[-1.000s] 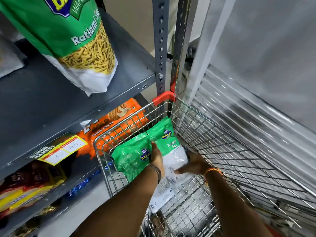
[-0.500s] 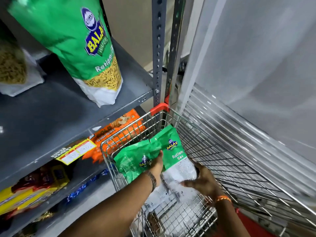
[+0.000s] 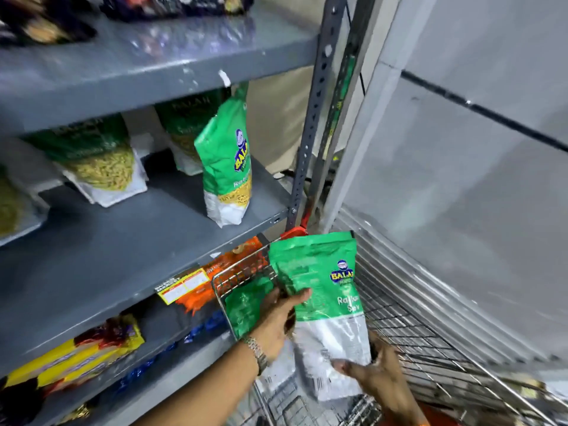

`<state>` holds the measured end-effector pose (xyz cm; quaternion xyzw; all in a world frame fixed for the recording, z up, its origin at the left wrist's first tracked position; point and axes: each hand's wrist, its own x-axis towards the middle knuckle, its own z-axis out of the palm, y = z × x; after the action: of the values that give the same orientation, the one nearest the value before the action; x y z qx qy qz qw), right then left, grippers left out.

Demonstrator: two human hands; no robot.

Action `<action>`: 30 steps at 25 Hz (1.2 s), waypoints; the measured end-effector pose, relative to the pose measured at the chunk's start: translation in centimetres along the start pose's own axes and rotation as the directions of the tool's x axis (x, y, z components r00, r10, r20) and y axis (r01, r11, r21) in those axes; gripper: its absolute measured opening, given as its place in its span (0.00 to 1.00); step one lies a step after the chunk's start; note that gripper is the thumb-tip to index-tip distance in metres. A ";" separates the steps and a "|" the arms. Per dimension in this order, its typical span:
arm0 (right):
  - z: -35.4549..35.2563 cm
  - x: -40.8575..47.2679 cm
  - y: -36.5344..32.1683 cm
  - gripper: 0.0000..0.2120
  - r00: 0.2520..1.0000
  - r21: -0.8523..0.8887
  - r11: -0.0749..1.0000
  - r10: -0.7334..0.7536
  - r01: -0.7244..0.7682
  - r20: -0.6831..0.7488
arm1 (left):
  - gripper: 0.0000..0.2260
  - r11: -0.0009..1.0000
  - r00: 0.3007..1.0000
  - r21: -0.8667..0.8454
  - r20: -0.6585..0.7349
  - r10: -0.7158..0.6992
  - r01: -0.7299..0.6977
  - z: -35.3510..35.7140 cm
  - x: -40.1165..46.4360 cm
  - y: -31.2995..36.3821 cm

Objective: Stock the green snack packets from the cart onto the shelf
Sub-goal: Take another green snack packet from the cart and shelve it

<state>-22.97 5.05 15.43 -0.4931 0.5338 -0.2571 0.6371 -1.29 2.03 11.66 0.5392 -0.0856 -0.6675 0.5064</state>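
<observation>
A green and white snack packet (image 3: 325, 290) is held upright above the wire cart (image 3: 408, 339). My left hand (image 3: 278, 321) grips its left edge, and my right hand (image 3: 372, 376) holds its white bottom. A second green packet (image 3: 246, 305) leans inside the cart behind my left hand. On the grey shelf (image 3: 129, 241) one green packet (image 3: 226, 167) stands upright near the right end. Two more green packets (image 3: 98, 161) stand further back and to the left.
A grey perforated upright (image 3: 310, 124) stands right of the shelf, beside the cart's red corner. Orange cookie packs (image 3: 233, 272) and yellow packs (image 3: 70, 358) lie on the lower shelf. A higher shelf (image 3: 153, 66) hangs above. A grey wall panel fills the right.
Both hands have lifted the green packet up out of the cart basket. My view has tilted up, so more of the shelf shows.
</observation>
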 end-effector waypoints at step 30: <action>30.3 19.4 -16.4 0.48 0.856 -0.207 0.880 -0.319 0.427 0.408 | 0.23 0.809 0.710 0.123 -0.417 0.568 -0.574 -19.2 -10.0 26.1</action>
<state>14.38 -7.02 20.25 -0.7146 0.3322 -0.2006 0.5820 28.51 5.68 27.47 0.6169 -0.1277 -0.3415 0.6976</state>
